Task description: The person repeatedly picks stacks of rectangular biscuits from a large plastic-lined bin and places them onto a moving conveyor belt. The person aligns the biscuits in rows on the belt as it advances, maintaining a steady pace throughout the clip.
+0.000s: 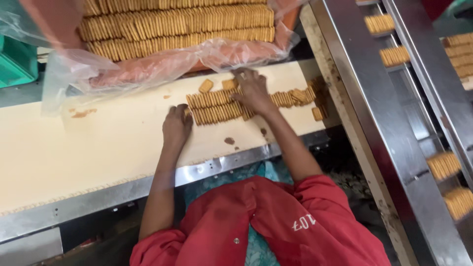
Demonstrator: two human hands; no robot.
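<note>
Two rows of tan rectangular biscuits (pixel 214 106), standing on edge, lie on the cream conveyor belt (pixel 98 148). My left hand (pixel 177 125) is cupped against the left end of the rows. My right hand (pixel 253 91) lies with spread fingers over their right part and presses them toward the left hand. More biscuits (pixel 295 96) trail off to the right of that hand, and a few loose ones (pixel 206 85) lie just behind the rows.
An orange crate lined with clear plastic (pixel 162 66) holds stacked rows of biscuits (pixel 177 24) behind the belt. A steel rail (pixel 123 189) edges the belt in front. A metal chute line (pixel 409 123) at the right carries small stacks of biscuits (pixel 443 165).
</note>
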